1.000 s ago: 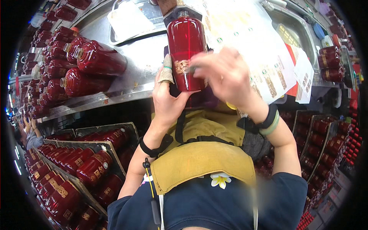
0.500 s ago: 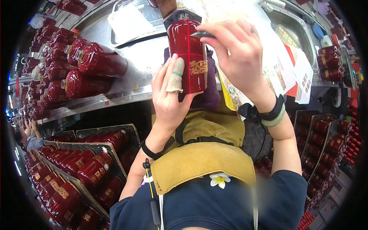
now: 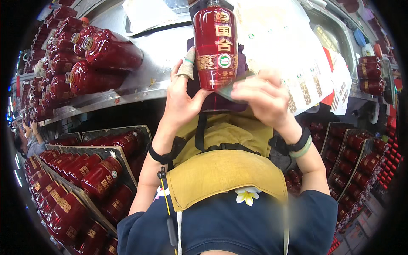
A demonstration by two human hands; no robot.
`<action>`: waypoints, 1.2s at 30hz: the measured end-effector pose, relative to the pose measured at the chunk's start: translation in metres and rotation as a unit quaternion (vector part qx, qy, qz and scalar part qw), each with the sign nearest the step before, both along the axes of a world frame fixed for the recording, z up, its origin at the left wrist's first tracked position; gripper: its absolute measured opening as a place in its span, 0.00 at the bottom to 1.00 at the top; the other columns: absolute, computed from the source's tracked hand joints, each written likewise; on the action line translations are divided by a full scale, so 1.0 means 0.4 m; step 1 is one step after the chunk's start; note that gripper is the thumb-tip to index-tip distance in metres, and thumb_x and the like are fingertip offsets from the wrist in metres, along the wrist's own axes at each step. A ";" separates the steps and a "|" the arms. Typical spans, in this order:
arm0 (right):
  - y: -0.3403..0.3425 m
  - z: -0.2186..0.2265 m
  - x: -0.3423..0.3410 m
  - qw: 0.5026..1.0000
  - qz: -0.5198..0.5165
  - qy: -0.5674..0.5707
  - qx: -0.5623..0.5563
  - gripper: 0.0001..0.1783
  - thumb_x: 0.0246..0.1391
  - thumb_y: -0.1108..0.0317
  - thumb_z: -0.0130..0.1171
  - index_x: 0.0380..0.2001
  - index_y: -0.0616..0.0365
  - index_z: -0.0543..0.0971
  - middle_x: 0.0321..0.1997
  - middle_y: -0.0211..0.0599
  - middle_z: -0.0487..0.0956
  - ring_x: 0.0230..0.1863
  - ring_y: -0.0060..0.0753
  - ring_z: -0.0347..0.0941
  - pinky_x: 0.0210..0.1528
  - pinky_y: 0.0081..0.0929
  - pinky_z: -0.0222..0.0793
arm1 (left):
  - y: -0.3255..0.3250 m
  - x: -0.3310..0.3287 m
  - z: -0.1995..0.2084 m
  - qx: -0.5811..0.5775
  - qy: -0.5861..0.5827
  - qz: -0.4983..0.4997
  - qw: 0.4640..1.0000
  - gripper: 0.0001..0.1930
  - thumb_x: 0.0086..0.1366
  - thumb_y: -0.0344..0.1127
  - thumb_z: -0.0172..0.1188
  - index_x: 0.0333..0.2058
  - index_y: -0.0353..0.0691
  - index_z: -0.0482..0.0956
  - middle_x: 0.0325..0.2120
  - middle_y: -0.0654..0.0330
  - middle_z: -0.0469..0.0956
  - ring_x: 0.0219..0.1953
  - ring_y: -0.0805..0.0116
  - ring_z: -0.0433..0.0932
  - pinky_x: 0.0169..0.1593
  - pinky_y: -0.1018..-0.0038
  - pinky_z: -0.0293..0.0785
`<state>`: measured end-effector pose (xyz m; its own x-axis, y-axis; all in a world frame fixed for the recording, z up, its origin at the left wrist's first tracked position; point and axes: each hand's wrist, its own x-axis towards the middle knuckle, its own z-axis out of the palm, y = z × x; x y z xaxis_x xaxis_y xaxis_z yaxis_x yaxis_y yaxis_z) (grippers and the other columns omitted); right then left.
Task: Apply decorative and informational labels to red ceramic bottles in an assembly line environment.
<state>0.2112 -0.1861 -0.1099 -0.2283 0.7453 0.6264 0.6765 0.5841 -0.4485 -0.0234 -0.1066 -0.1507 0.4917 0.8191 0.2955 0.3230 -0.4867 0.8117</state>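
A dark red glass bottle (image 3: 212, 40) lies on a folded purple cloth (image 3: 193, 87), its neck pointing away from me. Gold lettering, a gold patterned band and a round green-white label face up on it. My left hand (image 3: 180, 95) grips its lower left side, thumb against the base; a cloth cot covers one finger. At the bottle's lower right, my right hand (image 3: 263, 97) is closed on a flat dark-green scraper-like piece (image 3: 233, 91), blurred by motion. The scraper's edge overlaps the bottle's base; I cannot tell whether they touch.
White sheets with gold and green decals (image 3: 280, 55) spread over the metal table on the right. Several red bottles (image 3: 112, 49) lie at the left, with more in crates (image 3: 76, 148) below and at the right. A white sheet (image 3: 148, 17) lies on a tray at the back.
The bottle has turned, bringing its lettering and round label face up. My right hand has moved from near the bottle's shoulder down to its base. My left hand has shifted slightly on it.
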 end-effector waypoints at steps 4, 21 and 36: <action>-0.009 0.037 0.000 0.998 -0.002 0.025 -0.055 0.13 0.45 0.74 0.72 0.37 0.49 0.88 0.37 0.27 0.87 0.36 0.29 0.77 0.44 0.28 0.69 | 0.020 -0.015 0.011 0.025 0.077 -0.034 0.996 0.41 0.55 0.32 0.73 0.66 0.25 0.65 0.65 0.41 0.71 0.68 0.45 0.68 0.76 0.53 0.49; 0.025 0.031 0.022 0.995 -0.103 0.011 0.008 0.16 0.42 0.78 0.71 0.36 0.46 0.89 0.39 0.24 0.88 0.36 0.29 0.74 0.46 0.28 0.65 | 0.009 0.037 0.042 -0.320 -0.234 -0.014 0.918 0.32 0.75 0.32 0.57 0.73 0.34 0.57 0.67 0.53 0.69 0.67 0.66 0.68 0.71 0.65 0.63; 0.069 0.057 -0.028 0.987 -0.087 -0.097 0.095 0.15 0.41 0.70 0.68 0.36 0.45 0.88 0.39 0.19 0.85 0.36 0.27 0.72 0.47 0.29 0.64 | 0.040 -0.008 0.028 -0.274 -0.219 -0.105 0.931 0.49 0.59 0.33 0.75 0.73 0.29 0.55 0.70 0.49 0.65 0.72 0.61 0.63 0.74 0.65 0.58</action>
<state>0.1998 -0.1586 -0.0872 -0.2360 0.6566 0.7164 0.8363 0.5127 -0.1944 -0.0266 -0.0906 -0.1396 0.5881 0.8057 0.0706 -0.1524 0.0247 0.9880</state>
